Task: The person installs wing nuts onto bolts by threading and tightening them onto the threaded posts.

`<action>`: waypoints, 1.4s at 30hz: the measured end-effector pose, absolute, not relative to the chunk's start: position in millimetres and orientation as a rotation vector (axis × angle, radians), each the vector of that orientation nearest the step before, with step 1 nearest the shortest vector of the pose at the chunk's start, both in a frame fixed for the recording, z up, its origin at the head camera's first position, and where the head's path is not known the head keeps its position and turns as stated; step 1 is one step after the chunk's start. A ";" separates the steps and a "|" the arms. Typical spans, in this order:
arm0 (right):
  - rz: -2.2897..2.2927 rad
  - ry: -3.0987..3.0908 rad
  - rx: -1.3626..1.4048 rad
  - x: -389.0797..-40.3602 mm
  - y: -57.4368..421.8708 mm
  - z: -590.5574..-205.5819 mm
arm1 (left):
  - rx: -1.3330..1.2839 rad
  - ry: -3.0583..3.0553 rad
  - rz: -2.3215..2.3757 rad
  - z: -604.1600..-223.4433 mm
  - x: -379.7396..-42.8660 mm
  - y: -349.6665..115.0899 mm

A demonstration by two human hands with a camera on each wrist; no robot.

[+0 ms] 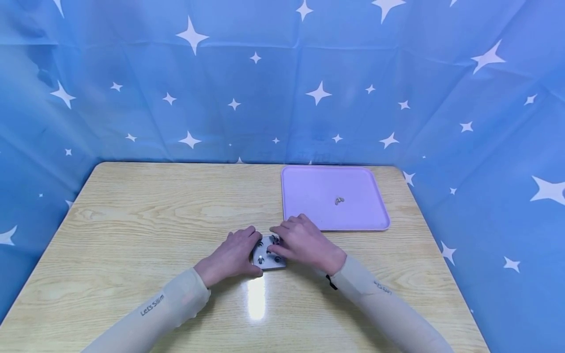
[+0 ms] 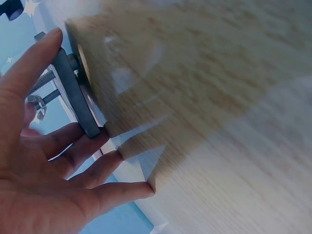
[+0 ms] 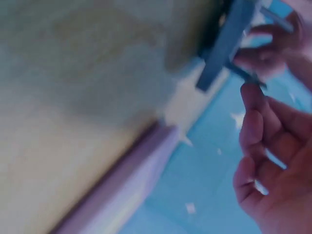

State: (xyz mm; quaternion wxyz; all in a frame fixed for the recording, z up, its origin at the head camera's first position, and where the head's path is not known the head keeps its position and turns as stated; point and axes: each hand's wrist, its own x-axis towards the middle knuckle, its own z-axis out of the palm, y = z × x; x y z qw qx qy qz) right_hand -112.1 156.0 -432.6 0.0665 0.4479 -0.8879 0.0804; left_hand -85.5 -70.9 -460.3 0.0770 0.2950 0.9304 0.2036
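A small metal plate [image 1: 269, 265] with several upright threaded bolts [image 2: 50, 97] lies on the table in front of me. A wing nut [image 1: 261, 260] sits on its near left bolt and also shows in the left wrist view. My left hand [image 1: 236, 255] grips the plate's left side, thumb at the near edge, fingers at the far edge. From the right, my right hand [image 1: 304, 242] reaches over the plate and pinches at a far right bolt, where a wing nut [image 1: 274, 239] is partly covered by the fingers. In the right wrist view its fingertips [image 3: 252, 93] meet a bolt's end.
A purple tray [image 1: 318, 189] stands at the back right of the wooden table [image 1: 176, 196], with a few small metal wing nuts [image 1: 339, 200] on it. Its near edge is close to my right hand. A blue curtain with white stars [image 1: 282, 98] hangs behind and beside the table.
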 end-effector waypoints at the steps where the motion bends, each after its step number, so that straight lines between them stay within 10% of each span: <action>1: 0.227 -2.677 1.367 -113.2 157.8 -429.1 | 0.882 2.787 0.612 -460.5 -85.5 -71.1; 11: -0.010 -2.668 1.638 -119.4 161.9 -422.3 | 0.867 2.771 0.624 -459.4 -85.1 -70.9; 42: 0.159 -2.685 1.243 -104.2 142.5 -442.7 | 0.851 2.763 0.645 -459.4 -84.5 -69.8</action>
